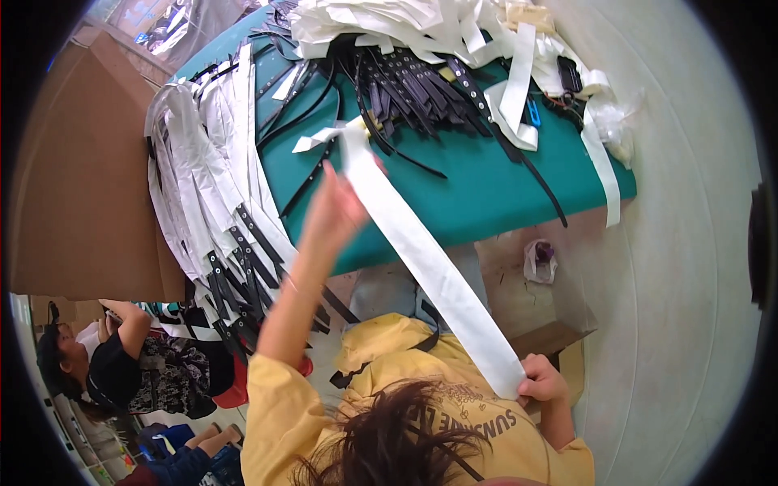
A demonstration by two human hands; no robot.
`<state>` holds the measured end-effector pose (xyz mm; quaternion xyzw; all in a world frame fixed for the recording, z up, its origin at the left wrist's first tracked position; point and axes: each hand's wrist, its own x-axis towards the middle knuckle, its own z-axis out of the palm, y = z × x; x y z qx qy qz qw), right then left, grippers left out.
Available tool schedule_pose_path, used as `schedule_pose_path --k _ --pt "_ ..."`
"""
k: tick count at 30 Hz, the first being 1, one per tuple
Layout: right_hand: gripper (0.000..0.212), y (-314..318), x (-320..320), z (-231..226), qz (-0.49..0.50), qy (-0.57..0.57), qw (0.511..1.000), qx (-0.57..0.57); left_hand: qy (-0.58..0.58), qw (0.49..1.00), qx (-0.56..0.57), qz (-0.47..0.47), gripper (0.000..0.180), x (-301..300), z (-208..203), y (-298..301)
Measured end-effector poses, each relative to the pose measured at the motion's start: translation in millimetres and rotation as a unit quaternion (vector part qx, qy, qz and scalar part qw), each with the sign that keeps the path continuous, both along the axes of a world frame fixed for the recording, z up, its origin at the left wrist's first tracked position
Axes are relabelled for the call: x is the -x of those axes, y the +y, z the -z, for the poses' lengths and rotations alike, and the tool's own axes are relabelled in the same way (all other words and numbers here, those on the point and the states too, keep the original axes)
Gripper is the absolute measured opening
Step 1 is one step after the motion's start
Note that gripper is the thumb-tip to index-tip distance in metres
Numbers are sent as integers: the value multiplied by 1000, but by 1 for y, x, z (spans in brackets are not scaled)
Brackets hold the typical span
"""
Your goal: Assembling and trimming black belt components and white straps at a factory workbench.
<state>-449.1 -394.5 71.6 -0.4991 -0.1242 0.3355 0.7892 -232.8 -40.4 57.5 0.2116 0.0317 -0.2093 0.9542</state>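
Right hand [544,378] with white strip [442,271] across green table edge [494,217]

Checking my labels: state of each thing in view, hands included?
White strip: extended, slanting from table to right hand
Right hand: closed on strip's lower end
Left hand: blurred near upper end, grip unclear
Black eyeleted straps: piled loosely
White bundle at left: draped, hanging
Green table: partly covered
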Motion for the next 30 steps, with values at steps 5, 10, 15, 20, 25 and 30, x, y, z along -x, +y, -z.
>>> schedule_pose_path --k 5,10,15,20,25,30 --pt "26 91 -70 -30 -74 19 992 96 -229 842 -379 -308 39 -153 -126 115" --pt "27 167 -116 -4 -169 -44 983 64 -335 763 -443 -330 42 -237 -176 258" --pt "25 206 -131 11 -45 99 994 21 -207 464 -825 -247 45 -144 -39 223" --pt "19 214 -128 19 -50 138 987 58 54 769 -610 184 47 66 13 80" --pt "16 198 -94 13 -88 202 971 97 98 876 -472 -18 43 90 33 43" --pt "16 200 -84 16 -47 207 970 122 52 832 -549 -50 47 100 37 34"
